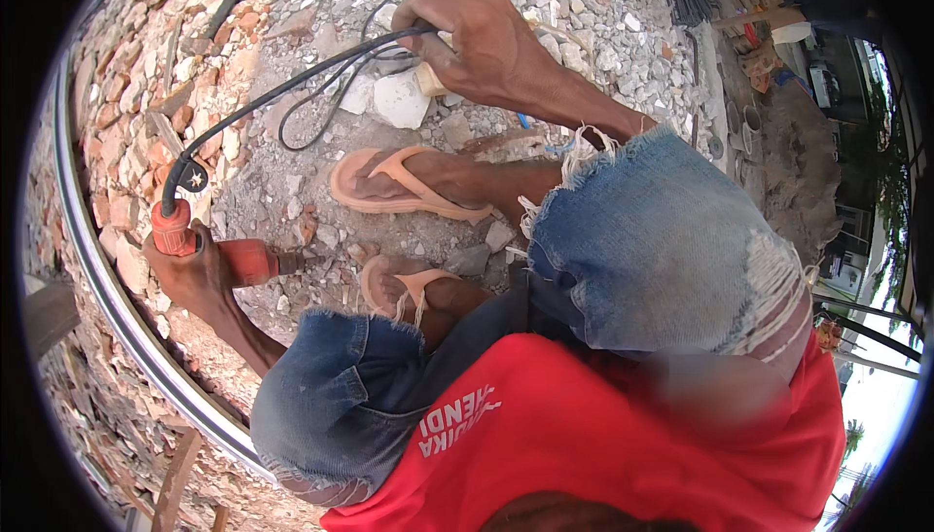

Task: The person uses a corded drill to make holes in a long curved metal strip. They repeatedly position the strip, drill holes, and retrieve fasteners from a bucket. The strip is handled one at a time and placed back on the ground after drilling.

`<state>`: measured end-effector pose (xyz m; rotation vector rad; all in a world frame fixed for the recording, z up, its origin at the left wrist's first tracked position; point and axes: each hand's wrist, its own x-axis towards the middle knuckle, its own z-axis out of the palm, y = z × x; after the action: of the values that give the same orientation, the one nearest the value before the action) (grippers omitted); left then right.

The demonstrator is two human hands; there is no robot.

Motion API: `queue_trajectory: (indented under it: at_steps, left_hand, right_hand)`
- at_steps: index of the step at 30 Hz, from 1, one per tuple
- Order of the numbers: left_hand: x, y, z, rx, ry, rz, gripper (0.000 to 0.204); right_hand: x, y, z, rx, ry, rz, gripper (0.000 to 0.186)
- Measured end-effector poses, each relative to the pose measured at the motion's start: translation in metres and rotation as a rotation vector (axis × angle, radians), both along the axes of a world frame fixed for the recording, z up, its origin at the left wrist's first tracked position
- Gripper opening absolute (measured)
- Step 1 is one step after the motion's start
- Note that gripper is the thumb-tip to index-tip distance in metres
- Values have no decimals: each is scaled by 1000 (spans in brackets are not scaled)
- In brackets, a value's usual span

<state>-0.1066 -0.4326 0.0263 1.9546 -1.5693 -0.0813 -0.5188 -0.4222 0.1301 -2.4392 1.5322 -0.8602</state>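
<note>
Below, left hand point(195, 274) closed round 1 red power drill point(219, 255), bit end low over rubble point(292, 7); right hand point(477, 41) grips the black cable point(282, 92) & a pale wooden piece point(428, 80); 2 tan rubber sandals point(409, 187) on broken brick & concrete; 1 curved metal rail point(107, 289) at left.
</note>
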Motion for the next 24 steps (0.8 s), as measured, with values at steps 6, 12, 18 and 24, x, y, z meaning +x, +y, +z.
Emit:
queue_trajectory:
  at_steps: [6,12,18,24]
  left_hand:
    - [76,12,-13,277,-302,109,67]
    - [102,21,-28,496,-306,31,76]
    - [103,-12,-59,583,-109,-223,93]
    - [2,-46,26,206,-261,-687,67]
  right_hand:
    - [-137,-27,-14,216,-235,-667,41]
    - [-148,-26,-96,675,-2,-239,55]
    - [-131,-35,-124,703,266,-76,39]
    - [-122,-17,-137,511,145,-104,37]
